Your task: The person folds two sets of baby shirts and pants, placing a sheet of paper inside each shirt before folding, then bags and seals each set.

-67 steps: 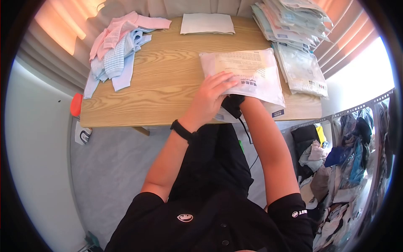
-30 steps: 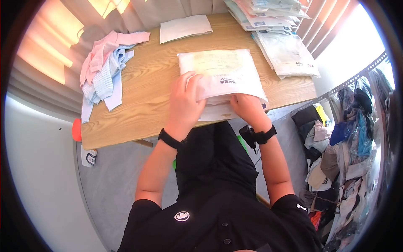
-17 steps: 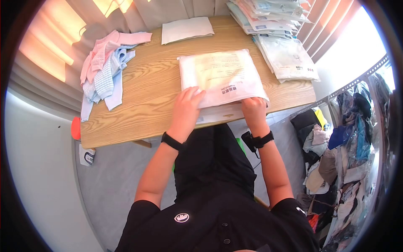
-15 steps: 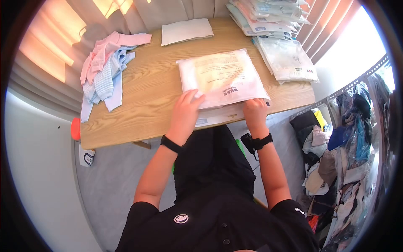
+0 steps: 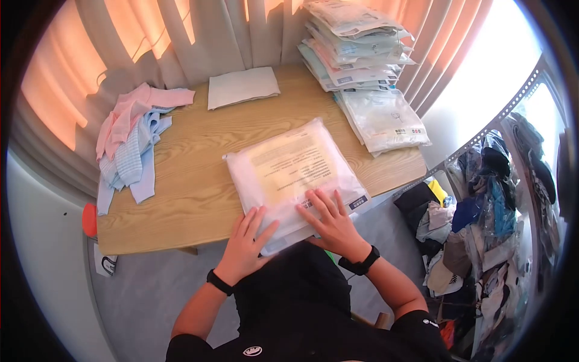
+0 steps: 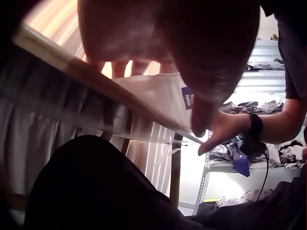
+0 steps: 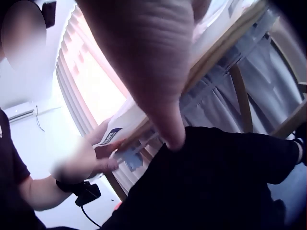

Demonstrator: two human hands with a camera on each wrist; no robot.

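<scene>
A white plastic bag (image 5: 286,172) with printed text and something yellowish inside lies aslant at the table's front edge, its near corner overhanging. My left hand (image 5: 244,247) rests on its near left part with spread, fairly straight fingers. My right hand (image 5: 338,229) touches the near right part, also with fingers spread. Both thumbs point down by the bag's near edge. In the left wrist view the right hand (image 6: 225,129) is beside the bag (image 6: 156,93); the right wrist view shows the left hand (image 7: 86,158), partly blurred, at the other end.
Pink and pale blue clothes (image 5: 132,139) lie on the table's (image 5: 175,205) left side. A folded white sheet (image 5: 244,87) is at the back. Several filled bags (image 5: 362,54) are stacked at the back right, with another bag (image 5: 386,120) in front. Shelves of clothing (image 5: 482,205) stand right.
The bag has turned and come toward the body. My right hand has left the opening at its near right corner and spread on top. The left hand has moved down with the bag. The view has tilted up.
</scene>
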